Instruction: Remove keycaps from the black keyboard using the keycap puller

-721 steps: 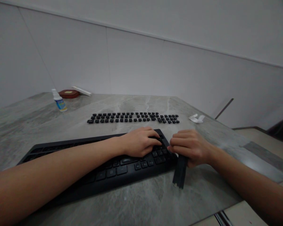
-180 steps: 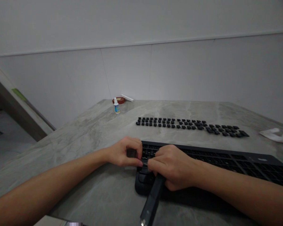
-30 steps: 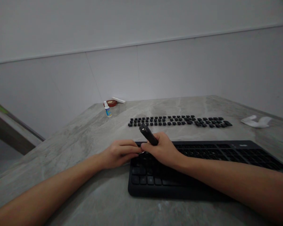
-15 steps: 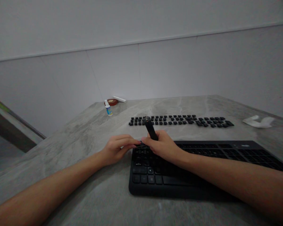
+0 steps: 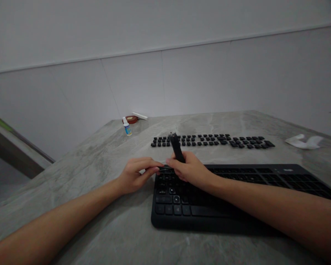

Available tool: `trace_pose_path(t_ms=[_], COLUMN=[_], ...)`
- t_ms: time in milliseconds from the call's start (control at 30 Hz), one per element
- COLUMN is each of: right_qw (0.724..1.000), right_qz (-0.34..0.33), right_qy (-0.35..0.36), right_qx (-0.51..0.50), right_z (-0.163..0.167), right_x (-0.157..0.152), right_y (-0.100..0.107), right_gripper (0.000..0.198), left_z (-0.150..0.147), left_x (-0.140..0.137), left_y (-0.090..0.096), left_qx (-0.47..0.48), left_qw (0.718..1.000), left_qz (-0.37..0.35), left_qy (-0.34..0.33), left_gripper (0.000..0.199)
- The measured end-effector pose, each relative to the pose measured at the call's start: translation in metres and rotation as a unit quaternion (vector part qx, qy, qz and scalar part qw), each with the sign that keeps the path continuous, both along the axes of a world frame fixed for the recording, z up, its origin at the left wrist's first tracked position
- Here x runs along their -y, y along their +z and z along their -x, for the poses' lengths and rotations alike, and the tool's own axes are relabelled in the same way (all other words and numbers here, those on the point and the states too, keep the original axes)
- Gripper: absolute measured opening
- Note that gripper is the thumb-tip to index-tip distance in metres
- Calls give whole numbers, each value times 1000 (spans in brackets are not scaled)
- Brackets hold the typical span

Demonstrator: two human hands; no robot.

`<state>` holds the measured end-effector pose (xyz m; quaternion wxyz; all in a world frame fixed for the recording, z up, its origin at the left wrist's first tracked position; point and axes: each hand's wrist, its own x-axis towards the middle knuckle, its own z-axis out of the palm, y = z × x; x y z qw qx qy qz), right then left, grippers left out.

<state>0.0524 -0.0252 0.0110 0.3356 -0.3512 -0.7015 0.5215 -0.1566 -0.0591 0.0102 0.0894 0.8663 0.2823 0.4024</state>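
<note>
A black keyboard point(image 5: 215, 221) lies in front of me, with keys in place at its lower left and bare sockets along its upper rows. In my right hand point(image 5: 194, 171) is a black-handled tool point(image 5: 177, 149), gripped nearly upright over the keyboard's upper left part. A thin metal wire point(image 5: 165, 169) runs between my two hands just above the keys. My left hand point(image 5: 139, 173) is at the keyboard's upper left corner, thumb and forefinger pinched close at the wire's end. Whatever lies between those fingertips is too small to make out.
Several loose black keycaps point(image 5: 204, 143) lie in rows behind the keyboard. A crumpled white tissue point(image 5: 303, 141) is at the right. Farther back left stand a small spray bottle point(image 5: 127, 129), a reddish-brown round item point(image 5: 131, 119) and a white strip point(image 5: 139, 116) near the wall.
Left thumb and forefinger have parted slightly, and the thin wire shows more clearly between the hands. The tool's top has shifted up a little. The keyboard stays in place.
</note>
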Motion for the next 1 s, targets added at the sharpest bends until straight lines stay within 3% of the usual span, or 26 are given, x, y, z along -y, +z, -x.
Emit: trace_pose_path(t_ms=[267, 667, 1000], right_qw=[997, 991, 994], right_qz=[59, 115, 82], right_qy=[31, 27, 60], right_qx=[-44, -63, -46], right_z=[1, 3, 0], right_x=[3, -2, -1], right_y=[6, 5, 5], right_gripper=[13, 17, 18], left_z=[-3, -2, 0], left_x=[3, 4, 1], left_y=[4, 1, -3], left_qx=[24, -3, -13], left_qw=[995, 993, 994], left_qz=[86, 106, 104], left_qy=[38, 41, 39], left_gripper=[21, 23, 20])
